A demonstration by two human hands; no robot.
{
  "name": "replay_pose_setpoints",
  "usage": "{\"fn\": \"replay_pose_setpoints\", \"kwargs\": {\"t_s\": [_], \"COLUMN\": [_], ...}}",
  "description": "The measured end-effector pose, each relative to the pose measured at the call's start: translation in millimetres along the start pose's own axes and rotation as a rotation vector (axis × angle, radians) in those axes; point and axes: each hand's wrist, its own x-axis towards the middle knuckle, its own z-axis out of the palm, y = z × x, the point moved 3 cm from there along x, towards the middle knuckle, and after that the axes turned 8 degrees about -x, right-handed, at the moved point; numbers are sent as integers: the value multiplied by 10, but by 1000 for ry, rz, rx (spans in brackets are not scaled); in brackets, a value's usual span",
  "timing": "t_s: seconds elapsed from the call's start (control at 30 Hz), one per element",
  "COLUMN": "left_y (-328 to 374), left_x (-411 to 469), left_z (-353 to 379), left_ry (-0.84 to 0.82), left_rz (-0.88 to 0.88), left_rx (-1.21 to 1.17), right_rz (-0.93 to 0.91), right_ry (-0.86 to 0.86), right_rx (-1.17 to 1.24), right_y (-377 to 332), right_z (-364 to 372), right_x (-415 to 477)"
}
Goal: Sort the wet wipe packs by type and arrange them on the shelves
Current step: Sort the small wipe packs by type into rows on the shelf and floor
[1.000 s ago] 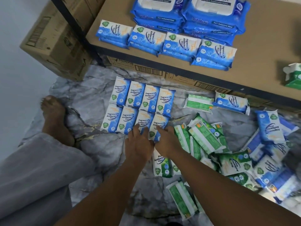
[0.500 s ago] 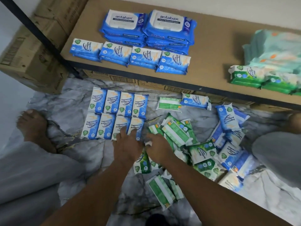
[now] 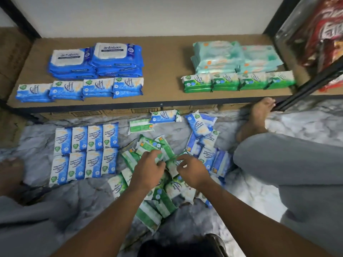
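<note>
A loose heap of green wipe packs (image 3: 148, 145) lies on the marble floor in front of me. My left hand (image 3: 148, 169) reaches into the heap with its fingers curled round a green pack (image 3: 163, 154). Close beside it, my right hand (image 3: 191, 171) pinches the edge of another green pack (image 3: 171, 166). Two neat rows of small blue packs (image 3: 85, 153) lie flat to the left of the heap. More blue packs (image 3: 202, 143) lie scattered to its right. On the shelf (image 3: 163, 86) stand large blue packs (image 3: 96, 60), small blue packs (image 3: 79, 89), pale teal packs (image 3: 233, 56) and green packs (image 3: 237, 81).
My bent knees in grey trousers (image 3: 289, 164) flank the heap, and my bare foot (image 3: 258, 115) rests near a black shelf post (image 3: 308, 89). Cardboard boxes (image 3: 92, 113) sit under the shelf. Red snack bags (image 3: 326, 28) hang at the upper right.
Both hands have left the blue rows and moved right onto the green heap, fingers now curled on packs. My view has swung right and up, showing the shelf's green and teal stacks.
</note>
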Motion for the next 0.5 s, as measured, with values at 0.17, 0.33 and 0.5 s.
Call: {"fn": "replay_pose_setpoints", "kwargs": {"t_s": [0.17,0.33,0.5], "left_y": [258,427,485], "left_x": [220,753,1341], "left_z": [197,280,305], "left_ry": [-77,-3,67], "left_rz": [35,73,91], "left_rx": [17,125,297], "right_rz": [128,219,250], "right_ry": [27,149,215], "right_rx": [68,76,13], "right_y": [438,673,662], "right_z": [-309,-571,-692], "right_x": [203,724,1294]}}
